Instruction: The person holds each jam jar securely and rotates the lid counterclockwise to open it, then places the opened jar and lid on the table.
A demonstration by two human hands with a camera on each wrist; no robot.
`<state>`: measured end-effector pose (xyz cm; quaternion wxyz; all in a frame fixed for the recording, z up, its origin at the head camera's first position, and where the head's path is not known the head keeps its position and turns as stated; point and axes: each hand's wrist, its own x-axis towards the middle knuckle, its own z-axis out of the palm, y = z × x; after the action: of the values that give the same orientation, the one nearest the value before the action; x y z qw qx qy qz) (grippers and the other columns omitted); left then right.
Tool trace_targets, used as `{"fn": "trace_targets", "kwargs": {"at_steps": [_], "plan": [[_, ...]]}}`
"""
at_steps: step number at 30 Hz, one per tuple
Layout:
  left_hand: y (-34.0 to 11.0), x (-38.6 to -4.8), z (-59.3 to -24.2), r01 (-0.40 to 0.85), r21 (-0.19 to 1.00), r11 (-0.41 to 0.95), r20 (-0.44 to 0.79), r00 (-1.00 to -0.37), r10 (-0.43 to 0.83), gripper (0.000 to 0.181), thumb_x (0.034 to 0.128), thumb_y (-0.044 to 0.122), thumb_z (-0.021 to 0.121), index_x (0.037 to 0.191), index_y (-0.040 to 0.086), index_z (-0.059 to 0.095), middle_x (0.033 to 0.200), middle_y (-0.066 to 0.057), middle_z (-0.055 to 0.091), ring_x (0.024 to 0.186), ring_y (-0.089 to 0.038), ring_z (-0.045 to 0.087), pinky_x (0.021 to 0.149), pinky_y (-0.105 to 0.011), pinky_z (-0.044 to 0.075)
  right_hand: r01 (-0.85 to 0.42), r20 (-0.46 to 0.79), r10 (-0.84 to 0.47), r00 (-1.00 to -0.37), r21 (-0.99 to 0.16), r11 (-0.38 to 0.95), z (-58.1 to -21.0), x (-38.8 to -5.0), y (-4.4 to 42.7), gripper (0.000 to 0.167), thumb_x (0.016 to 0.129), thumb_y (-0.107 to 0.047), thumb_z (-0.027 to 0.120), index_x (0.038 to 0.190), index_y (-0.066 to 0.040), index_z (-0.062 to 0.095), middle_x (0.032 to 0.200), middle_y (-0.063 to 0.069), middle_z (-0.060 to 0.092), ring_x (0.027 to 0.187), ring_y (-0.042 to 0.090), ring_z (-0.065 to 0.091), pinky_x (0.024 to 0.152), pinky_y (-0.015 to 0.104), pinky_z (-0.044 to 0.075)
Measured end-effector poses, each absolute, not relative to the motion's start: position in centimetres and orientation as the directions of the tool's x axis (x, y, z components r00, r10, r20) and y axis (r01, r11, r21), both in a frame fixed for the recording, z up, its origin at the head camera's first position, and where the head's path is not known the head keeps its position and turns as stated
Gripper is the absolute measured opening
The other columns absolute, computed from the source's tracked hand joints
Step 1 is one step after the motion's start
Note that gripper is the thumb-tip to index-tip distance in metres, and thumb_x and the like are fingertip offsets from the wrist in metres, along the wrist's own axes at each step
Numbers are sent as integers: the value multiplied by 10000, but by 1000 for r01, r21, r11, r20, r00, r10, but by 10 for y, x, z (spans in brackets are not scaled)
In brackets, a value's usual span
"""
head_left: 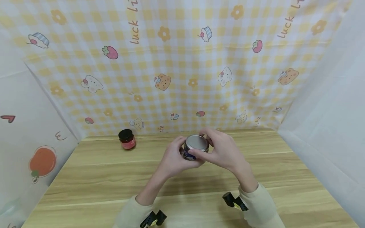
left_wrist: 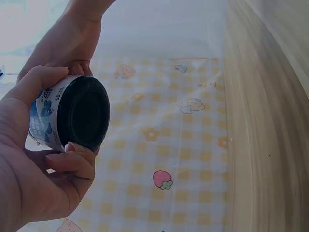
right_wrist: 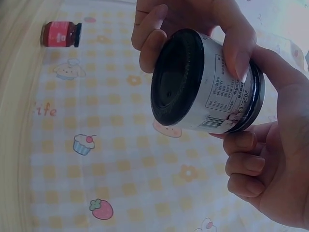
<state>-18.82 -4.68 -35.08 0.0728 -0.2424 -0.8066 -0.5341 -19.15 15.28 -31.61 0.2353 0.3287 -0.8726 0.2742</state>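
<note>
Jar points lid upward, axis roughly vertical.

Fingers partly hide the held jar; the red label on the other jar is too blurred to read.

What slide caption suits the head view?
Left hand and right hand hold silver-lidded jar; black-lidded jar on wooden table.

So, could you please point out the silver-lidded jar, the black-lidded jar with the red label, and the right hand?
Silver-lidded jar [head_left: 196,145]: head view, on its lid.
Black-lidded jar [head_left: 128,143]: head view, on its red label.
Right hand [head_left: 223,150]: head view, on its back.
</note>
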Motion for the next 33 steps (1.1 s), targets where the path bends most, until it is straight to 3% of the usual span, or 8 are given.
{"fn": "trace_targets", "kwargs": {"at_steps": [4, 12, 20, 25, 33], "plan": [[-46, -188, -353, 509, 792, 338, 429, -857, 286, 485, 703, 228, 909, 1131, 132, 703, 1048, 23, 609, 789, -153, 545, 647, -286, 493, -694, 577, -447, -683, -323, 643, -315, -190, 153, 513, 835, -507, 787, 1172, -145, 652, 762, -84, 537, 655, 88, 475, 560, 262, 416], [-44, -185, -352, 540, 714, 445, 495, -839, 224, 547, 673, 257, 912, 1148, 93, 698, 1079, 7, 620, 957, -179, 588, 822, -379, 512, -682, 556, -451, -698, -326, 654, -315, -190, 153, 599, 837, -502, 786, 1282, -135, 625, 753, -72, 508, 662, 97, 474, 560, 274, 411], [-39, -175, -351, 468, 633, 617, 502, -854, 132, 600, 659, 339, 878, 1170, 93, 684, 1066, 20, 593, 874, -168, 613, 701, -341, 540, -678, 539, -460, -705, -324, 660, -319, -191, 150, 519, 855, -517, 767, 1250, -221, 609, 713, -65, 484, 610, 76, 429, 530, 270, 382], [-38, -173, -351, 459, 569, 683, 539, -835, 111, 600, 655, 348, 858, 1167, 93, 679, 1055, 5, 580, 794, -163, 619, 616, -318, 537, -670, 526, -460, -715, -328, 666, -322, -194, 148, 571, 858, -526, 758, 1290, -191, 593, 730, -72, 524, 614, 75, 462, 545, 271, 415], [-38, -172, -353, 492, 516, 701, 587, -800, 129, 610, 648, 353, 869, 1153, 70, 678, 1052, -22, 581, 760, -170, 628, 583, -301, 536, -676, 527, -466, -711, -328, 660, -324, -195, 147, 578, 864, -502, 754, 1293, -144, 602, 742, -81, 549, 624, 84, 498, 551, 268, 438]]}}
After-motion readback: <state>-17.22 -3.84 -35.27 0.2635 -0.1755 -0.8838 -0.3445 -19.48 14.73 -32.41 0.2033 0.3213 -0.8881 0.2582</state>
